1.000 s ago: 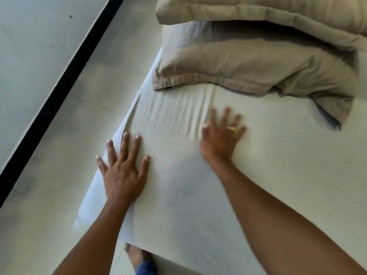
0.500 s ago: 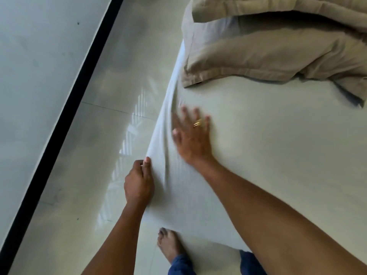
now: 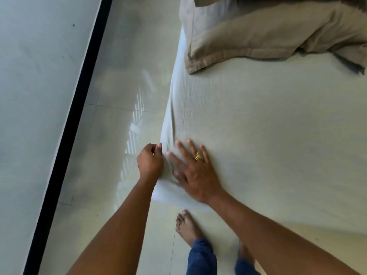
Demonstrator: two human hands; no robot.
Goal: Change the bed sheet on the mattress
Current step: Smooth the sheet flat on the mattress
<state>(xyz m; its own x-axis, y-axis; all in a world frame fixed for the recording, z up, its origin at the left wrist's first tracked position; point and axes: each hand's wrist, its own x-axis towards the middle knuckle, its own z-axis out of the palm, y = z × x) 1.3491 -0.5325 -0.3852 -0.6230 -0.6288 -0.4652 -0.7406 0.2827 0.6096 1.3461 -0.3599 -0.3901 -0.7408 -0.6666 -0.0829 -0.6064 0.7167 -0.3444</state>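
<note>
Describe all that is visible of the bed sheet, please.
The bed sheet is a pale off-white, thin cloth, spread out wide and folding down along its left side. It lies mostly flat, with fine wrinkles near the corner closest to the person. The left hand pinches its folded-down edge, and the right hand presses flat on it beside that. A beige pillow rests on its far end.

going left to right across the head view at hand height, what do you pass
wall → black skirting strip → tiled floor → left hand → right hand → bed sheet
</note>
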